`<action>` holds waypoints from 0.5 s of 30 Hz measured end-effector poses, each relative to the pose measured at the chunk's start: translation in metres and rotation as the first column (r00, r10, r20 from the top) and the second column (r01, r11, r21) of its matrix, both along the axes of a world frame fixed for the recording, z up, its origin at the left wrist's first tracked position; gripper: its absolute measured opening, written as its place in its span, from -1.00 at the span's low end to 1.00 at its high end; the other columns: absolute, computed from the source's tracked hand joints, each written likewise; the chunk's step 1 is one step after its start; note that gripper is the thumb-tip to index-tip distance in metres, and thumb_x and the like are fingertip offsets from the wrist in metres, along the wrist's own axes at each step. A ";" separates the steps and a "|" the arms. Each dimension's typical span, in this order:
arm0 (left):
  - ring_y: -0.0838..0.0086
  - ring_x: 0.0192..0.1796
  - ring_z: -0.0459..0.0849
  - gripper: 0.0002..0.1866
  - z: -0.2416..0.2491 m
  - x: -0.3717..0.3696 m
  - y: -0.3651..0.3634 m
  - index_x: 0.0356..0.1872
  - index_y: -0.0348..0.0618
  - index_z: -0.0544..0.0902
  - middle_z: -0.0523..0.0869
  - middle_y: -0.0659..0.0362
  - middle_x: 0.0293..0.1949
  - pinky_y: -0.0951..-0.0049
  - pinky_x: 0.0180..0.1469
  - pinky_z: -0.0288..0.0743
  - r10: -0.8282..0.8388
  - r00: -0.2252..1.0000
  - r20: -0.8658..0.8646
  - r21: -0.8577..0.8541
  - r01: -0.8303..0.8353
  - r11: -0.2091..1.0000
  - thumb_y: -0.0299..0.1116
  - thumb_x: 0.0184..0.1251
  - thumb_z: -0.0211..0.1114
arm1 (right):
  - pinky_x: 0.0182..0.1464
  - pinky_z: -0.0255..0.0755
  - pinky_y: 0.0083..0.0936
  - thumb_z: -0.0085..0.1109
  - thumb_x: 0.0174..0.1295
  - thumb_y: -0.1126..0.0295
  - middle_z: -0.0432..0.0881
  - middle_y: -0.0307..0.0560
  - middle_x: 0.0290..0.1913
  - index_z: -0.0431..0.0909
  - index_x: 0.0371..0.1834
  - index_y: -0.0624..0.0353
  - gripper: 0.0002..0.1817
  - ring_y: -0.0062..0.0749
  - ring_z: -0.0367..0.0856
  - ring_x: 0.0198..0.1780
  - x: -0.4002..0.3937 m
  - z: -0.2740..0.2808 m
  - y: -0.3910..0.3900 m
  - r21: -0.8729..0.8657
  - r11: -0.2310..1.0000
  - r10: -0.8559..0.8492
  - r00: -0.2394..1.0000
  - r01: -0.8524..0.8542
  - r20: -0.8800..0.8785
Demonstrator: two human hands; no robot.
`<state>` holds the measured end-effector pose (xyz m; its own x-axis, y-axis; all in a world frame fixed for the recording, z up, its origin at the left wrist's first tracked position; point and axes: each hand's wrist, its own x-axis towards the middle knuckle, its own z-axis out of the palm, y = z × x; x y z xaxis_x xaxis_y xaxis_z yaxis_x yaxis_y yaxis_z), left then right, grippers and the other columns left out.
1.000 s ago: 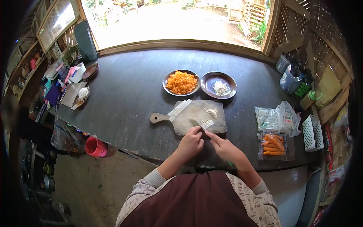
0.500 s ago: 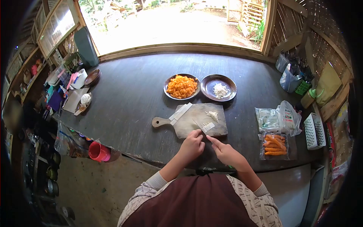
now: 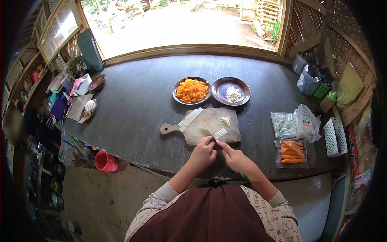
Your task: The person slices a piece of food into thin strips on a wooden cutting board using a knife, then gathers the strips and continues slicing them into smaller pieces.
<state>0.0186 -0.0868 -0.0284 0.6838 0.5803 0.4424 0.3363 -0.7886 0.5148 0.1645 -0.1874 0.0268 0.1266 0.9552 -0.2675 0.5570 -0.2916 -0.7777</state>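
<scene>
My right hand (image 3: 238, 162) is closed around a small knife (image 3: 209, 130), with a bit of green handle showing below the palm. Its thin blade slants across the near part of the wooden cutting board (image 3: 198, 126). Beside the blade lie thin white slices (image 3: 219, 133). My left hand (image 3: 202, 154) is closed at the board's near edge, fingertips curled close to the blade; whatever they pinch is hidden. Long white strips (image 3: 190, 118) rest near the board's handle, and a little heap of fine white shreds (image 3: 225, 121) sits on its far right part.
Beyond the board stand a plate of chopped orange pieces (image 3: 192, 90) and a plate (image 3: 219, 96) with white bits. Rightward are plastic bags (image 3: 296, 122), bagged carrots (image 3: 292, 152) and a white basket (image 3: 335, 138). A red bucket (image 3: 105, 161) hangs by the table's left front edge.
The whole view has shifted slightly. Both hands stay at the board's near edge, with the knife and white slices almost unchanged.
</scene>
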 end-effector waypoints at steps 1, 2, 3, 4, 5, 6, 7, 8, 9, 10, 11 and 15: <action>-0.01 0.11 0.53 -0.73 0.000 0.000 -0.001 -0.24 -0.47 0.62 0.56 -0.20 0.02 0.19 0.20 0.42 -0.002 1.000 -0.003 -0.003 0.002 1.000 -0.48 0.03 0.19 | -0.30 0.51 -0.15 -0.19 0.44 0.23 0.63 0.35 -0.32 0.19 0.43 -0.28 -0.52 0.15 0.65 -0.38 0.000 -0.004 0.002 -0.003 1.000 -0.002 1.000 0.002 -0.003; -0.01 0.11 0.52 -0.73 -0.001 0.000 -0.001 -0.25 -0.48 0.60 0.55 -0.21 0.01 0.18 0.20 0.41 -0.004 1.000 0.003 -0.007 0.004 1.000 -0.48 0.04 0.19 | -0.28 0.51 -0.14 -0.18 0.44 0.23 0.63 0.36 -0.32 0.19 0.43 -0.28 -0.52 0.16 0.65 -0.37 -0.001 -0.005 0.006 0.005 1.000 0.009 1.000 -0.009 0.004; -0.01 0.11 0.51 -0.73 0.000 0.000 -0.001 -0.26 -0.48 0.59 0.54 -0.21 0.00 0.18 0.21 0.39 -0.007 1.000 0.010 -0.009 0.007 1.000 -0.47 0.04 0.18 | -0.27 0.51 -0.12 -0.18 0.43 0.23 0.63 0.37 -0.32 0.19 0.43 -0.28 -0.51 0.17 0.65 -0.36 -0.002 -0.002 0.009 0.014 1.000 0.019 1.000 -0.019 0.013; -0.01 0.11 0.51 -0.73 0.000 0.001 -0.001 -0.26 -0.48 0.59 0.54 -0.21 0.00 0.18 0.21 0.39 -0.008 1.000 0.011 -0.004 0.008 1.000 -0.47 0.04 0.18 | -0.27 0.51 -0.12 -0.18 0.43 0.23 0.63 0.37 -0.32 0.19 0.43 -0.28 -0.51 0.17 0.65 -0.36 -0.003 0.005 0.006 0.019 1.000 0.018 1.000 -0.018 0.014; -0.01 0.12 0.51 -0.72 -0.001 0.000 -0.001 -0.25 -0.49 0.59 0.54 -0.21 0.01 0.18 0.21 0.39 -0.010 1.000 0.007 0.000 0.010 1.000 -0.47 0.04 0.18 | -0.26 0.50 -0.12 -0.17 0.43 0.24 0.62 0.37 -0.34 0.20 0.42 -0.28 -0.52 0.18 0.65 -0.36 -0.003 0.016 0.001 -0.059 0.998 -0.010 0.999 0.008 -0.038; -0.01 0.12 0.51 -0.71 -0.001 0.000 -0.001 -0.24 -0.49 0.59 0.54 -0.21 0.01 0.18 0.21 0.39 -0.010 1.000 0.004 0.003 0.009 1.000 -0.47 0.04 0.19 | -0.25 0.50 -0.11 -0.17 0.43 0.24 0.62 0.37 -0.36 0.22 0.41 -0.27 -0.53 0.19 0.65 -0.37 -0.004 0.024 -0.001 -0.140 0.990 -0.040 0.995 0.028 -0.087; -0.01 0.12 0.51 -0.71 -0.001 0.000 0.000 -0.24 -0.49 0.59 0.54 -0.21 0.01 0.18 0.21 0.39 -0.005 1.000 0.005 0.003 0.005 1.000 -0.47 0.04 0.19 | -0.25 0.50 -0.11 -0.17 0.43 0.24 0.62 0.37 -0.36 0.22 0.41 -0.27 -0.53 0.19 0.65 -0.37 -0.003 0.019 -0.002 -0.139 0.990 -0.036 0.996 0.023 -0.086; -0.01 0.12 0.52 -0.71 -0.002 0.000 -0.001 -0.23 -0.48 0.60 0.55 -0.20 0.02 0.19 0.21 0.41 0.005 1.000 -0.004 0.009 -0.005 1.000 -0.47 0.03 0.19 | -0.27 0.49 -0.11 -0.17 0.43 0.24 0.61 0.37 -0.38 0.22 0.42 -0.26 -0.53 0.18 0.65 -0.39 -0.001 0.007 -0.006 -0.063 0.998 -0.014 0.998 0.010 -0.055; -0.01 0.12 0.52 -0.71 -0.002 0.000 -0.001 -0.22 -0.48 0.61 0.56 -0.19 0.02 0.19 0.20 0.42 0.014 1.000 -0.014 0.016 -0.014 1.000 -0.48 0.03 0.19 | -0.30 0.49 -0.12 -0.18 0.44 0.25 0.61 0.36 -0.40 0.21 0.42 -0.26 -0.53 0.17 0.64 -0.41 0.000 -0.003 -0.007 0.014 1.000 0.005 1.000 -0.005 -0.023; -0.01 0.12 0.52 -0.71 -0.002 0.000 -0.002 -0.22 -0.48 0.61 0.56 -0.19 0.02 0.19 0.20 0.42 0.017 1.000 -0.014 0.014 -0.017 1.000 -0.48 0.03 0.19 | -0.30 0.49 -0.12 -0.18 0.44 0.25 0.61 0.36 -0.40 0.21 0.42 -0.26 -0.53 0.17 0.64 -0.41 0.002 -0.014 -0.003 0.013 1.000 0.008 1.000 -0.008 -0.023; -0.02 0.12 0.52 -0.71 -0.002 0.000 -0.002 -0.22 -0.48 0.61 0.56 -0.19 0.02 0.19 0.20 0.42 0.020 1.000 -0.010 0.015 -0.020 1.000 -0.48 0.03 0.20 | -0.34 0.49 -0.14 -0.18 0.44 0.25 0.61 0.36 -0.40 0.20 0.43 -0.26 -0.52 0.14 0.64 -0.44 0.004 -0.025 0.001 0.104 0.994 0.034 0.999 -0.037 0.033; 0.00 0.13 0.51 -0.70 -0.003 0.001 -0.003 -0.23 -0.50 0.59 0.55 -0.20 0.02 0.19 0.22 0.39 0.013 1.000 0.002 0.014 -0.013 1.000 -0.47 0.03 0.19 | -0.40 0.49 -0.15 -0.19 0.44 0.25 0.61 0.37 -0.39 0.17 0.44 -0.26 -0.51 0.10 0.63 -0.51 0.003 -0.009 0.011 0.008 0.999 0.045 0.999 -0.045 0.007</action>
